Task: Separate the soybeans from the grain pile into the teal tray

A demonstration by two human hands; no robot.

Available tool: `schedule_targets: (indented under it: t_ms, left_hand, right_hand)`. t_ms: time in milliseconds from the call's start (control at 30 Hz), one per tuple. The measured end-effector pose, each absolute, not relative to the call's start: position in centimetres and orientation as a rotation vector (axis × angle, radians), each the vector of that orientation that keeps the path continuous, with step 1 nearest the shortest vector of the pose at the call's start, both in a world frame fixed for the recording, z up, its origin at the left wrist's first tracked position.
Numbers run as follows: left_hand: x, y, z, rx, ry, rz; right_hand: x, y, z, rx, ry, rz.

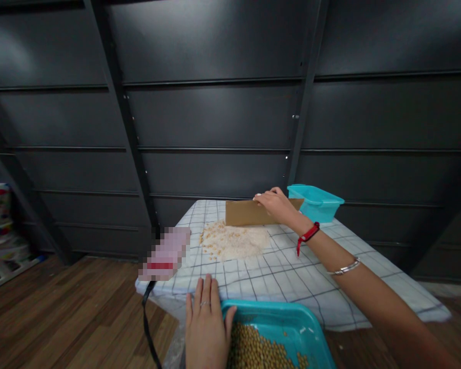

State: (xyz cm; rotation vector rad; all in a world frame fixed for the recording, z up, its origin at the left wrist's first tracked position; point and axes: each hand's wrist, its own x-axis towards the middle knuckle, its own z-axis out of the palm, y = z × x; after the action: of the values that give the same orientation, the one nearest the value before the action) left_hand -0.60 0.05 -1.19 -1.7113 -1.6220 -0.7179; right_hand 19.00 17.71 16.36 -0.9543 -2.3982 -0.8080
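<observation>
My right hand (276,204) grips the top edge of a brown cardboard piece (240,212), which stands on its long edge on the table. Just in front of the cardboard lies a pile of pale grains (246,243), with yellow kernels (211,248) scattered along its left side. Nearer to me, my left hand (207,323) lies flat with its fingers stretched out, at the left rim of a teal tray (307,320). Round greenish-brown beans (257,346) fill part of that tray, whose near side is cut off by the frame.
A checked white cloth (292,277) covers the table. Behind my right hand stands a turquoise bin (318,202). At the left edge is a blurred-out pinkish object (171,253) with a black strap (148,318). Dark wall panels (215,113) rise behind the table.
</observation>
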Motion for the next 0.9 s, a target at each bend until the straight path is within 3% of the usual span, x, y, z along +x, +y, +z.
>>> schedule_targets:
  t_ms: [900]
  left_hand:
    - [-0.3,-0.4,-0.2,-1.680,-1.565,-0.644]
  right_hand:
    - [21.2,16.8,16.5,-0.919,-2.383,-0.799]
